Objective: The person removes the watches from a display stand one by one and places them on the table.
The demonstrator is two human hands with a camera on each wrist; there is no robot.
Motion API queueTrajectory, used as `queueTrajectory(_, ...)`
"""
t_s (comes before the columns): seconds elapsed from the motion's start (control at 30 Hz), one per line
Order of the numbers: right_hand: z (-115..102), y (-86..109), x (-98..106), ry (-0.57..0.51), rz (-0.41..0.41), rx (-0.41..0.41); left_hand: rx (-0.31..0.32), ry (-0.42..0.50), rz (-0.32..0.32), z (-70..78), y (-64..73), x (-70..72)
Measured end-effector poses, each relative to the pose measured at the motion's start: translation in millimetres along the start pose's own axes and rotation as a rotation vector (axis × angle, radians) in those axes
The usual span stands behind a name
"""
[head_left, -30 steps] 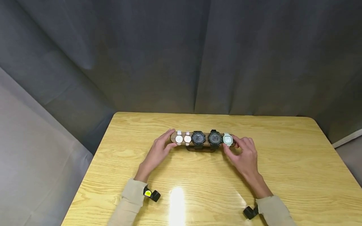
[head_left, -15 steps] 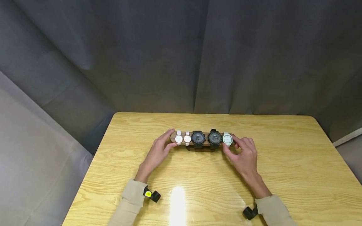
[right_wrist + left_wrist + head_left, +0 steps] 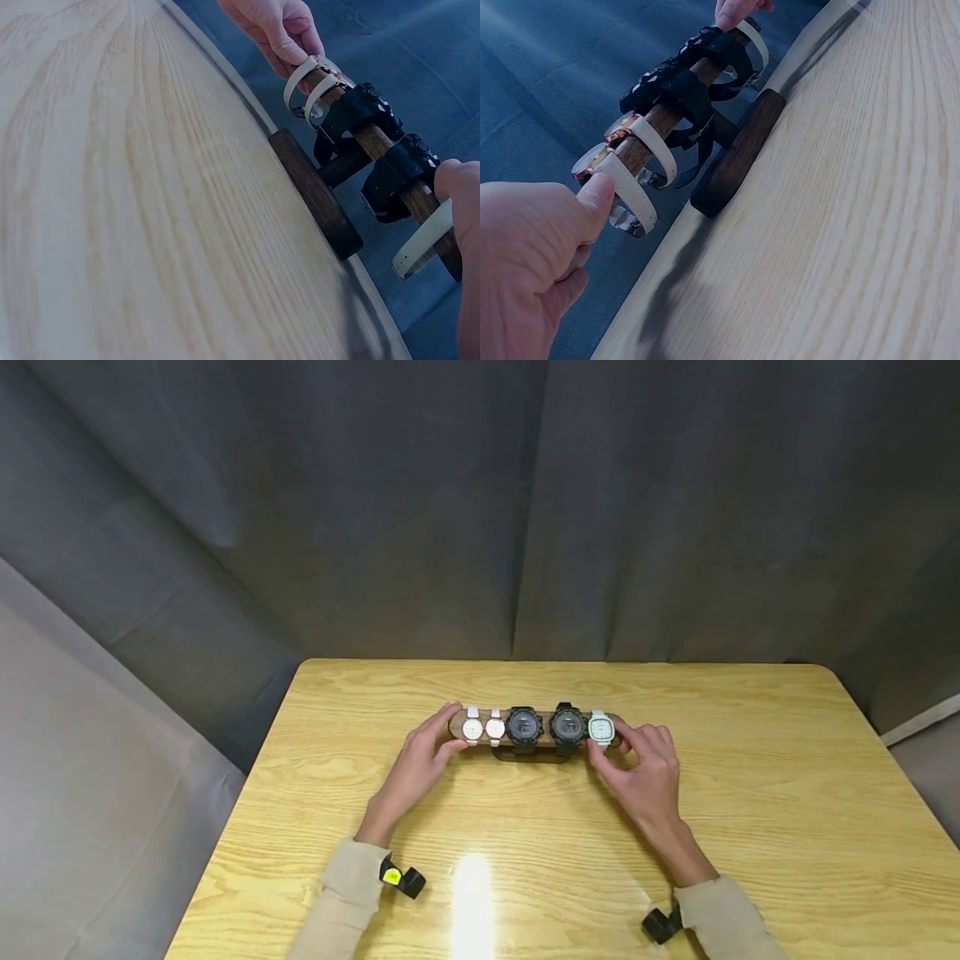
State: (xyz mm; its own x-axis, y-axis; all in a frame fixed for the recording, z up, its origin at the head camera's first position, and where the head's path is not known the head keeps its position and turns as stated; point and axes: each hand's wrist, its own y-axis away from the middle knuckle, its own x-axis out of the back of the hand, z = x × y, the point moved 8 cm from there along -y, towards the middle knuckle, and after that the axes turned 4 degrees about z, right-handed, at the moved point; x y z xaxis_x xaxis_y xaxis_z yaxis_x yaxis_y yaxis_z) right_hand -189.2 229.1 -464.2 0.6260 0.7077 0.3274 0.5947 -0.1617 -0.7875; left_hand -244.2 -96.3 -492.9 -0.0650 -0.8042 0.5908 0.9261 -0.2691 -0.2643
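A dark wooden watch stand (image 3: 529, 757) stands on the table, its raised bar carrying several watches in a row. At the bar's left end, my left hand (image 3: 412, 768) pinches the stand, its thumb against the strap of a white watch (image 3: 472, 729). Beside that sits a smaller white watch (image 3: 495, 728) with a rose-gold case. Two chunky black watches (image 3: 523, 724) fill the middle. My right hand (image 3: 647, 777) holds a pale green square watch (image 3: 601, 729) at the right end between thumb and fingers. Its strap (image 3: 424, 240) loops round the bar in the right wrist view.
The stand's base (image 3: 739, 157) rests on the light wood table (image 3: 360, 710), close to the far edge in both wrist views. Dark grey curtains (image 3: 420, 527) hang behind the table, and a paler cloth (image 3: 90, 777) hangs at the left.
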Motion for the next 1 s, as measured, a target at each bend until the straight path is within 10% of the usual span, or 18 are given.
queueTrajectory(1.0,-1.8,-1.2,1.1,0.004,-0.001,0.001,-0.006,0.055,-0.015,-2.9,0.5,1.4)
